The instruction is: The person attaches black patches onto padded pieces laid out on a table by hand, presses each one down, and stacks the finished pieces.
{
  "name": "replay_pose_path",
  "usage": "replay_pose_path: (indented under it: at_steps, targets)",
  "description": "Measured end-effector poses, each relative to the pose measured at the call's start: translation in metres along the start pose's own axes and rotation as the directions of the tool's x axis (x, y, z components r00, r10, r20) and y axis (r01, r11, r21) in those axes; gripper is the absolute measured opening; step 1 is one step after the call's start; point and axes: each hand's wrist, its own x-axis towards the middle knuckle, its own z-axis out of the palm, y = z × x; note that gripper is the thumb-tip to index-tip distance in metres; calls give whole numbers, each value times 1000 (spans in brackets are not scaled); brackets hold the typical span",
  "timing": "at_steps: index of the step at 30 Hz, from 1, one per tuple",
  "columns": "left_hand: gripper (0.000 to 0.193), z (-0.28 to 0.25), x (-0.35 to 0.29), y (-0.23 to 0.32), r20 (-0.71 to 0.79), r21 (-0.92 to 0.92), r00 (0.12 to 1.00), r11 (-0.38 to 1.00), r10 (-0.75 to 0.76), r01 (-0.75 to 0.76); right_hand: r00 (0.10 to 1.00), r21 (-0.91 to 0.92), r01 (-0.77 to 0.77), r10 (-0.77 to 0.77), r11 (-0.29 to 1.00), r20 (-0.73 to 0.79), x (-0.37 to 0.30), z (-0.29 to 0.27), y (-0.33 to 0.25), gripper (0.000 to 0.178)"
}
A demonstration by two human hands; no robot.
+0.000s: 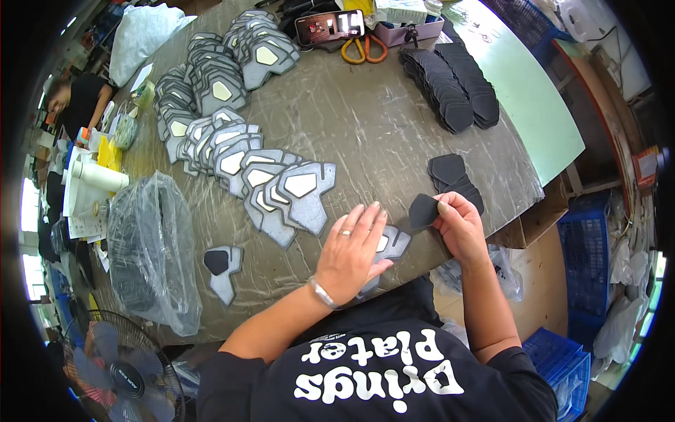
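My left hand (351, 253) lies flat, fingers stretched out, over a grey cut piece (399, 244) with a white patch, which it partly hides near the table's front edge. Between thumb and fingers of my right hand (460, 224) is a black five-sided patch (422, 211), held just right of that piece. Behind the right hand lies a short row of black patches (448, 169). A fanned row of grey pieces with white centres (301, 184) runs away to the far left. At the left lies a single grey piece (223, 283) with a black patch on it.
Long stacks of black patches (450, 88) lie at the far right. Scissors (364, 50), a phone (330, 28) and a purple box (411, 34) stand at the back. A clear plastic bag (155, 253) and a fan (126, 376) are at the left. Another person (81, 102) sits beyond.
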Motion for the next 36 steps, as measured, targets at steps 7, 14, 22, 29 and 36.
replay_pose_path:
  at_steps: [7,14,22,29,36]
  targets:
    - [85,-13,-60,-7,3,-109,935,929,-354,353,948,-284,-216,271,934,169,-13,24,-20,10]
    - [63,-11,-42,-14,1,-311,909,864,-417,396,893,-166,-387,414,907,175,-17,52,-15,9]
    - [26,6,-44,-28,245,-895,781,175,-574,410,911,-246,-301,354,921,212,-11,38,6,8]
    - [22,-6,-32,-58,161,-889,761,243,-628,388,958,-183,-198,230,963,172,-12,43,7,9]
    - [28,-24,-19,-99,-14,-684,687,508,-726,523,928,-254,-295,340,921,154,-5,46,-1,7]
